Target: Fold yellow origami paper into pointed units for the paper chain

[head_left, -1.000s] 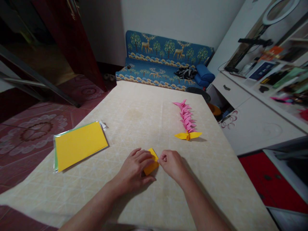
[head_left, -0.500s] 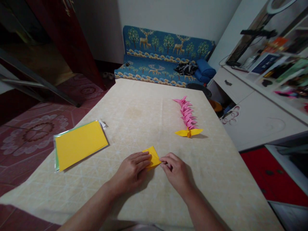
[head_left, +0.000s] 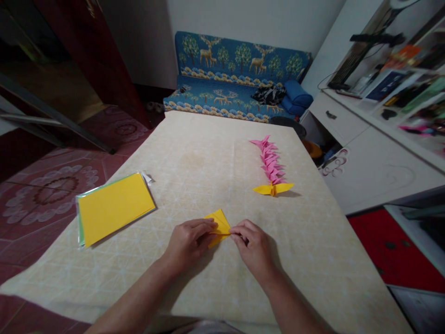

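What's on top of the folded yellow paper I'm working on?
Your left hand lies over the left part of the folded yellow paper, and your right hand pinches its right corner. Whatever those hands cover can't be seen.

No readable text, dark blue box (head_left: 386,86) at right, its pale lettering too blurred

A: From the folded yellow paper square (head_left: 223,221)?
B: Flat yellow paper sheets (head_left: 116,208), 9 o'clock. Winged yellow paper crane (head_left: 273,189), 2; pink folded-paper row (head_left: 271,162) behind it, 1. All on cream tablecloth (head_left: 194,185).
A: Beyond?
B: Blue patterned fabric sofa (head_left: 229,88), 12.
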Action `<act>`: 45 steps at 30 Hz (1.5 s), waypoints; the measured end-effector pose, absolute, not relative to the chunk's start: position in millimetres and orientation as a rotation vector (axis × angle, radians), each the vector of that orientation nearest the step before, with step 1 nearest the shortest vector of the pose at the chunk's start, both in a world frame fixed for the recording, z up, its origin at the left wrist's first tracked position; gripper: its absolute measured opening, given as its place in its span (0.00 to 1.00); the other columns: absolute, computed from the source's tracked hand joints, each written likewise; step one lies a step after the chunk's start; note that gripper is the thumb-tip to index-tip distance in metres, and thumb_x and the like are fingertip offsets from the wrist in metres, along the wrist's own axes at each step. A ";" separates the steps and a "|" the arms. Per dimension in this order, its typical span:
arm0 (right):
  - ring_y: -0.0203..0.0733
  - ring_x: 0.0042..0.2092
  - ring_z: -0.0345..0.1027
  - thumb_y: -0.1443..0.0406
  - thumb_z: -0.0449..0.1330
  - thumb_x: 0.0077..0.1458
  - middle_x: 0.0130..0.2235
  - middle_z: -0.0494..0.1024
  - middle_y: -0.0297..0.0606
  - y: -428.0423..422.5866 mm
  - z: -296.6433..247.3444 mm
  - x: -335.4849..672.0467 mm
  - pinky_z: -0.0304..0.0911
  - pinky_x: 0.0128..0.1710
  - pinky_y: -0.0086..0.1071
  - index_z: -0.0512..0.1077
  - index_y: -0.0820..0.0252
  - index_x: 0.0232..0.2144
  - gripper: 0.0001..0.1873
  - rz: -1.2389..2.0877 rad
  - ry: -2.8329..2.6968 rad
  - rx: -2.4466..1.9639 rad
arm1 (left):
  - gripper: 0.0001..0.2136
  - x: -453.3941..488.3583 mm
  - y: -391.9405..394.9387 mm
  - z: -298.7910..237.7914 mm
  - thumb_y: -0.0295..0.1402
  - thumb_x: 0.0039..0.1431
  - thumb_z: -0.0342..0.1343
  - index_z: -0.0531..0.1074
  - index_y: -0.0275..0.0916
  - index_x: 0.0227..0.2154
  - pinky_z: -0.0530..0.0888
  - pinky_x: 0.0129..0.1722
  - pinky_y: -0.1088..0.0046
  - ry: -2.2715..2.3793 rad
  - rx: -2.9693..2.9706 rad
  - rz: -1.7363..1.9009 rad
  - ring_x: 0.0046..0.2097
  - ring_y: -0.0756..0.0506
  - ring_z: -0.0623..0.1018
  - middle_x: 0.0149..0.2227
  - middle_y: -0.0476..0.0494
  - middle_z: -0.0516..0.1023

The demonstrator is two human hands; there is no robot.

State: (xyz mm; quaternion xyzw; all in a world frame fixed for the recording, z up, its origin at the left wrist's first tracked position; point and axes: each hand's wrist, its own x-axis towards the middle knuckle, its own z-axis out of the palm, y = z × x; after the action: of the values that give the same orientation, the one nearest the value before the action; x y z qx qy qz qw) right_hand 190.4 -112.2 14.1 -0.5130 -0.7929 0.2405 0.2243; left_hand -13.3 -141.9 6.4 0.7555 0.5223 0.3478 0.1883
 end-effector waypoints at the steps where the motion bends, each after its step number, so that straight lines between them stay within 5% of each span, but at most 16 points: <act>1: 0.36 0.37 0.68 0.67 0.55 0.55 0.34 0.74 0.31 -112.3 14.4 189.8 0.59 0.32 0.25 0.74 0.51 0.32 0.08 0.657 -2.178 -1.418 | 0.07 -13.7 -142.3 5.5 0.29 0.56 0.54 0.74 0.38 0.36 0.75 0.44 0.70 1.478 2.115 0.982 0.43 0.46 0.78 0.41 0.42 0.79; 22: 0.34 0.32 0.66 0.71 0.58 0.50 0.32 0.73 0.30 -113.2 8.8 186.8 0.57 0.31 0.26 0.72 0.55 0.29 0.06 0.649 -2.075 -1.472 | 0.05 -5.9 -139.7 2.3 0.28 0.54 0.54 0.69 0.39 0.23 0.75 0.38 0.72 1.599 2.027 1.067 0.39 0.47 0.78 0.35 0.45 0.80; 45: 0.34 0.36 0.67 0.70 0.56 0.52 0.33 0.74 0.29 -114.0 22.8 184.6 0.56 0.31 0.26 0.71 0.54 0.30 0.06 0.597 -2.185 -1.516 | 0.08 -7.6 -140.0 1.6 0.32 0.57 0.52 0.74 0.38 0.36 0.75 0.36 0.70 1.707 2.019 0.944 0.36 0.45 0.78 0.36 0.41 0.80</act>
State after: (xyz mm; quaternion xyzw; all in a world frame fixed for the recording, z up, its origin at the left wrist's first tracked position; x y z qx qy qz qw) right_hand 184.6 -114.0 22.8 -0.5442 -0.7844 0.2144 0.2064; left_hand -7.6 -140.0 1.6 0.7091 0.5996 0.3315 0.1665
